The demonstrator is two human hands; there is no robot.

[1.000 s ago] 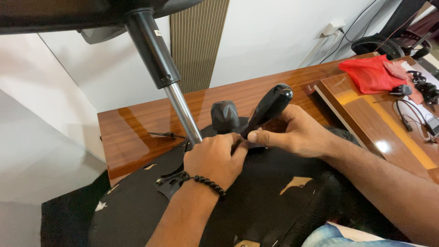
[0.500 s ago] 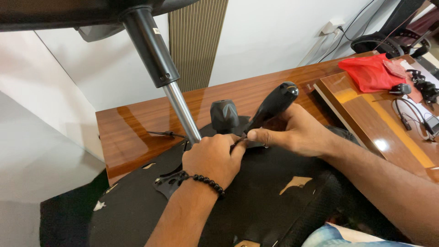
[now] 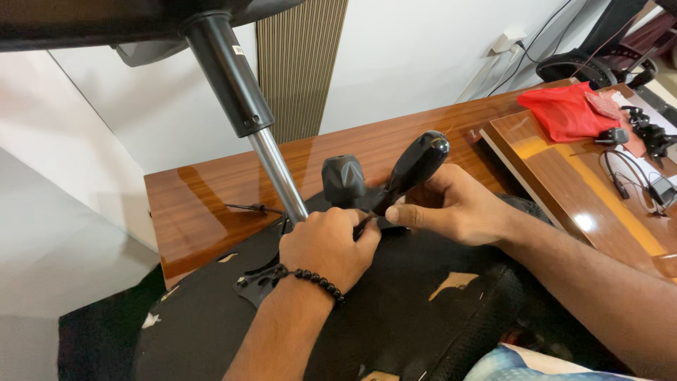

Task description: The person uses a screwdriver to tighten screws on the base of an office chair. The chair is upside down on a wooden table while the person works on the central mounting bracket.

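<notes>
Head view: left hand [image 3: 330,243] steadies the upturned chair seat [image 3: 395,317]; right hand [image 3: 451,208] grips a black-handled screwdriver [image 3: 412,169], mid-fastening; next needs firm turning.

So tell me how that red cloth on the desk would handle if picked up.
The red cloth lies crumpled in soft folds, so it is probably floppy and light. It likely drapes rather than rolls, and hardly looks fragile.

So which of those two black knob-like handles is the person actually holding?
The long glossy black handle, held in the right hand. The short faceted matte black knob beside it stands untouched.
</notes>
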